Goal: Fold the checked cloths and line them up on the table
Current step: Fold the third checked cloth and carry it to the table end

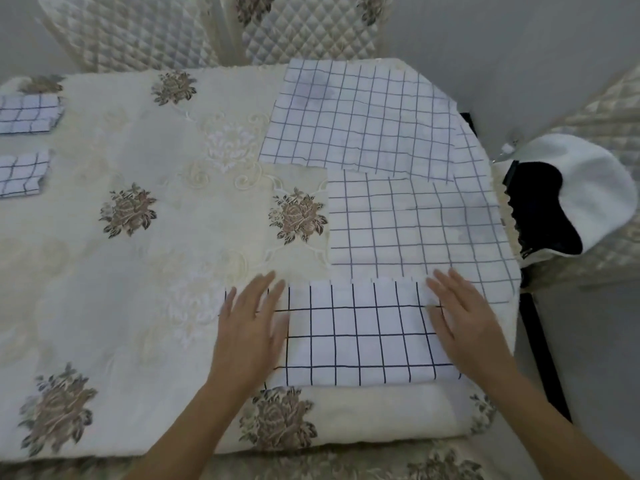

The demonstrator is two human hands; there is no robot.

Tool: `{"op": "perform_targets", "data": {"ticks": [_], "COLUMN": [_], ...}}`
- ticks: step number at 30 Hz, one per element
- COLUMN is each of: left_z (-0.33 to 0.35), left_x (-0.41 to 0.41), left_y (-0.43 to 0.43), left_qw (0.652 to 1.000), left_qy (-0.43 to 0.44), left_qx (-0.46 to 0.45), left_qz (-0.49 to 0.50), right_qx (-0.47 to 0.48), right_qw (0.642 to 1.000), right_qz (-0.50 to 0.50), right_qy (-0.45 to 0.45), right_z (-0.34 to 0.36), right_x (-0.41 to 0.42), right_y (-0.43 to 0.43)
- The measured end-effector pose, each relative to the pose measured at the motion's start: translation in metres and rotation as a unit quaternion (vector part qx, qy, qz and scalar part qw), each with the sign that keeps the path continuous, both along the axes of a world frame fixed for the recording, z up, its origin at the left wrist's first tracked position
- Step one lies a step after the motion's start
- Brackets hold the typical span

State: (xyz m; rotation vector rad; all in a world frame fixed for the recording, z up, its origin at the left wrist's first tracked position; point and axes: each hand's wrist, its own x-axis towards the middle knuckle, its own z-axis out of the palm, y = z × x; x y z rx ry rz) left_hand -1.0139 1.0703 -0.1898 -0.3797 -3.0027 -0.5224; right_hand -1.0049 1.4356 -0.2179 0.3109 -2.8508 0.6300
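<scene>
Pressing down, your left hand (249,327) and right hand (464,320) lie flat, fingers spread, on the two ends of one folded cloth (356,334) at the near edge of the table (138,271). Two open cloths (356,116) (415,226) overlap beyond it; two small folded cloths (29,114) (22,174) sit far left.
</scene>
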Motion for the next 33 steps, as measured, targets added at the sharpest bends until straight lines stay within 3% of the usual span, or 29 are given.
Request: {"op": "perform_targets", "data": {"ticks": [3, 8, 20, 33], "left_z": [-0.004, -0.030, -0.047, -0.050], "left_x": [0.036, 0.042, 0.039, 0.046], "left_y": [0.026, 0.034, 0.025, -0.020], "left_qw": [0.995, 0.986, 0.987, 0.987], "left_qy": [-0.077, -0.126, -0.107, -0.080], "left_qx": [-0.047, -0.111, -0.117, -0.096], "left_qz": [-0.034, -0.010, 0.011, 0.106], "right_qx": [0.040, 0.126, 0.154, 0.174], "right_qw": [0.996, 0.974, 0.973, 0.976], "right_qz": [0.019, -0.027, -0.041, -0.004], "right_qy": [-0.078, -0.185, -0.165, -0.132], "right_z": [0.001, -0.015, -0.028, -0.033], "right_x": [0.023, 0.032, 0.018, -0.004], "right_y": [-0.031, -0.048, -0.048, -0.049]}}
